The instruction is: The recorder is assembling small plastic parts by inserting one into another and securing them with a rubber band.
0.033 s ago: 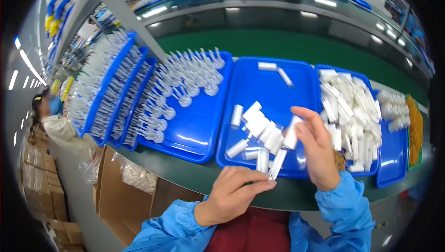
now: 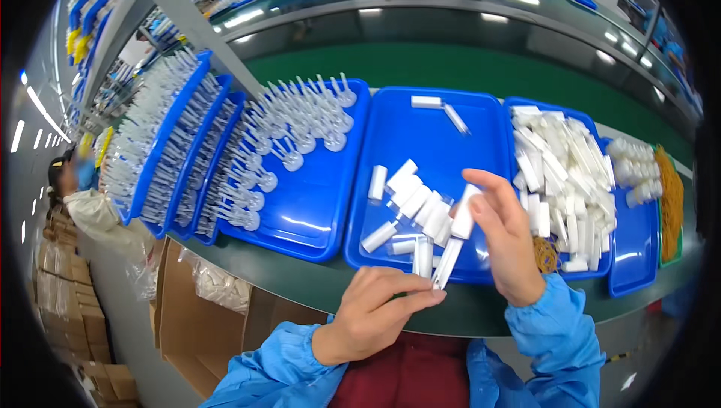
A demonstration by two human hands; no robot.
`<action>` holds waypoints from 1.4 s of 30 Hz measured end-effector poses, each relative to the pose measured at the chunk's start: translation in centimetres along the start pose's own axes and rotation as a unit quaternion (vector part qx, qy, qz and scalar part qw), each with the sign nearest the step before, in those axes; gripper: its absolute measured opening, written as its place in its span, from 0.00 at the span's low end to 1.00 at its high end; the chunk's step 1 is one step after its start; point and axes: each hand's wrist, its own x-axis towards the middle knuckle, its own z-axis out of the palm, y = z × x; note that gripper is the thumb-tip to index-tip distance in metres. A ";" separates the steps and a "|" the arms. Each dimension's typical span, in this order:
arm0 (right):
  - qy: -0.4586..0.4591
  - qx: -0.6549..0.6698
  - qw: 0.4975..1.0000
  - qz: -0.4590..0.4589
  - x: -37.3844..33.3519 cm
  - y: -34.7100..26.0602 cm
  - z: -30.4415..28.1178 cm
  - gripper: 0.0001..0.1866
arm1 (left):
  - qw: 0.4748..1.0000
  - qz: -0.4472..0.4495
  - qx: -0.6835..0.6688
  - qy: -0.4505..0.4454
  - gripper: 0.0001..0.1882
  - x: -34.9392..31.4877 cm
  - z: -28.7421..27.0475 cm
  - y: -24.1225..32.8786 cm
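Note:
My left hand [image 2: 379,310] pinches the lower end of a slim white tube [image 2: 448,261] between thumb and fingertips at the near edge of a blue tray [image 2: 420,183]. With thumb and fingers, my right hand [image 2: 505,235] grips a white cylindrical cap [image 2: 463,217] just above the tube. The cap's lower end lines up with the tube's upper end and seems to touch it; whether it has slid over it I cannot tell. Beside them in the tray lies a loose group of white cylinders [image 2: 411,196], some with clear parts.
A blue tray [image 2: 319,231] to the left holds upright clear stemmed pieces [image 2: 293,156], with tilted trays [image 2: 176,145] of them beyond. White cylinders [image 2: 567,183] pile up on the right, near rubber bands [image 2: 546,254]. A cardboard box [image 2: 199,325] stands below the bench, left.
The cap in my right hand has come down and slightly left, closing the gap to the tube. My left hand keeps its pinch. The whole view has shifted slightly.

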 end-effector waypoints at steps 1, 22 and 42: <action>0.000 0.010 1.000 0.005 -0.3 0.4 0.0 0.20 | 1.000 0.012 -0.017 0.003 0.20 0.0 0.2 0.0; 0.045 -0.127 0.983 -0.121 -2.8 1.2 -0.4 0.21 | 0.999 0.006 -0.021 0.046 0.14 -0.9 0.9 -0.3; 0.000 -0.049 0.988 -0.148 -5.2 2.4 2.0 0.21 | 0.995 0.050 0.008 0.085 0.16 -2.1 0.4 -1.8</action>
